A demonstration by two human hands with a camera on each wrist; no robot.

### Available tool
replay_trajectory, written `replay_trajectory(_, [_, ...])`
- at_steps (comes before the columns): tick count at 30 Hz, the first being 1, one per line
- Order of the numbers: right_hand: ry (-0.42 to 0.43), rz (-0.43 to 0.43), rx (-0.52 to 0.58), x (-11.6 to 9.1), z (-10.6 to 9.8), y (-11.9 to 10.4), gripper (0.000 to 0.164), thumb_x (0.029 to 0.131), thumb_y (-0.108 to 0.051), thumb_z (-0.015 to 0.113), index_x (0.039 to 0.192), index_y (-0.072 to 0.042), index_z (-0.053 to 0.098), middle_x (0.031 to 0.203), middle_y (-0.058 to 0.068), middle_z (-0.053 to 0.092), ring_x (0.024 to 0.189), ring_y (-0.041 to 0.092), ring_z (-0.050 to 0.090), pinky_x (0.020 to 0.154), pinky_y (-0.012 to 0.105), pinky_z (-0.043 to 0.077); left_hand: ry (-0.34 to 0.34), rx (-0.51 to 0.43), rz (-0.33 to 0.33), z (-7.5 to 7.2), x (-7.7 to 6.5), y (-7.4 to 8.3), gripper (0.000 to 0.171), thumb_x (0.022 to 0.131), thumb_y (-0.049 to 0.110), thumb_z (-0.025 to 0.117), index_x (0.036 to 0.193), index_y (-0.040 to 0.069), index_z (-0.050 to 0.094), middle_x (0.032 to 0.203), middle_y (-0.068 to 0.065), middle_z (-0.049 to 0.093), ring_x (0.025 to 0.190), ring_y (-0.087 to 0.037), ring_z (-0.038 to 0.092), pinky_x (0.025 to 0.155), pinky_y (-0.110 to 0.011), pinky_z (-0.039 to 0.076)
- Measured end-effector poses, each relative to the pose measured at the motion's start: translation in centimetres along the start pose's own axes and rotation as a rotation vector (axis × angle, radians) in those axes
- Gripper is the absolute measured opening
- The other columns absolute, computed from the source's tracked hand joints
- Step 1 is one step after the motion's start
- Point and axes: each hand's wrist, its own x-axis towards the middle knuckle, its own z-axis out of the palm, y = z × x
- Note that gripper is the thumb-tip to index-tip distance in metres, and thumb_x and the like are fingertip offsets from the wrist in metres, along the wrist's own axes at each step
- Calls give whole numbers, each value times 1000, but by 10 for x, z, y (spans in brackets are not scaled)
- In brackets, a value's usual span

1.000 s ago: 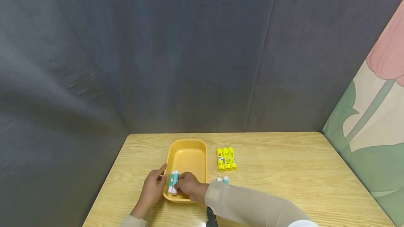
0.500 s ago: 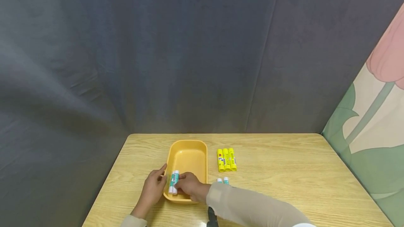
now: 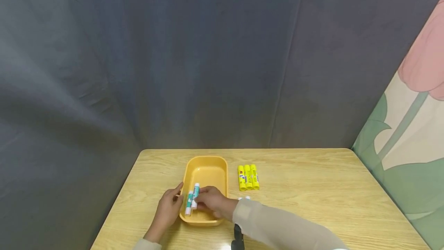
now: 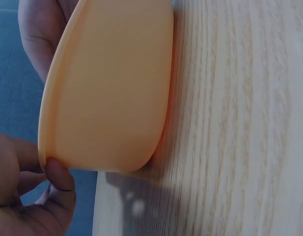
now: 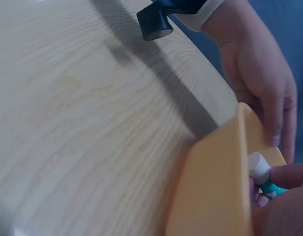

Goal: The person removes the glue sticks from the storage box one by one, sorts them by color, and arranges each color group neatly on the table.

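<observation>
My left hand [image 3: 167,208] pinches the left rim of the yellow-orange tray [image 3: 222,165] between thumb and fingers, seen closer in the left wrist view [image 4: 33,196]. Inside the tray's near end, my right hand [image 3: 214,200] holds a white and teal glue stick [image 3: 196,193], raised and slightly tilted. A second white and teal glue stick [image 3: 189,203] lies along the tray's left wall, just beside the held one. In the right wrist view, the tray wall partly hides the right fingers and a glue stick's white end [image 5: 260,168].
Three yellow glue sticks [image 3: 248,177] lie side by side right of the tray. Nearer, the white tips of two more sticks [image 3: 248,197] show past the right sleeve [image 3: 270,219], which hides the rest. A dark curtain [image 3: 208,68] stands behind the wooden table [image 3: 312,180].
The glue stick in my right hand has moved up and away from the one beside it, toward the tray's far end. My left hand has stayed on the rim.
</observation>
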Motion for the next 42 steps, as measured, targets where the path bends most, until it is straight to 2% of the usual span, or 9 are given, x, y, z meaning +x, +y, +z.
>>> replay_trajectory(5, [-60,1,20,-4,-16,-13,37,90,-1,62,124,10,51,103,15,62,85,21,65,78,34,56,8,-7,7,0,0,-2,46,95,5,60,140,3,51,110,-13,59,97,-24,61,75,-30,55])
replay_trajectory(11, [-108,15,67,-7,-33,-28,42,92,-3,62,129,8,48,107,17,61,89,23,64,88,40,53,17,-5,10,-2,1,-3,46,96,5,59,141,3,50,109,-12,59,97,-23,60,75,-30,54])
replay_trajectory(14, [-110,16,75,-6,-40,-31,42,92,-4,63,130,7,48,108,16,61,91,23,64,88,39,53,16,-5,2,-3,1,-2,46,96,5,59,141,4,50,109,-11,59,97,-23,60,75,-29,54])
replay_trajectory(23, [-135,-23,109,-13,-54,-44,46,93,-1,60,134,11,43,113,19,59,92,21,65,87,36,53,6,-45,35,-1,2,-5,45,96,2,58,140,1,50,107,-14,58,94,-23,61,71,-26,53])
replay_trajectory(30, [-179,-36,87,-18,-68,-45,50,95,-3,59,138,12,39,117,19,57,97,22,63,90,35,52,-5,-38,19,-1,1,-4,46,96,3,58,141,1,49,109,-14,58,96,-23,60,72,-26,53])
replay_trajectory(37, [-168,-40,43,-26,-86,-46,51,95,-6,59,138,11,39,116,19,56,97,21,62,90,35,52,-4,-40,8,-1,2,-3,45,97,4,57,141,3,50,110,-14,58,95,-23,61,71,-25,53])
replay_trajectory(42, [-186,-54,29,-30,-99,-48,55,96,-7,59,141,12,34,121,20,53,100,22,62,92,36,51,6,-23,11,-2,2,-2,44,97,4,57,141,2,50,112,-15,58,94,-23,60,71,-26,53])
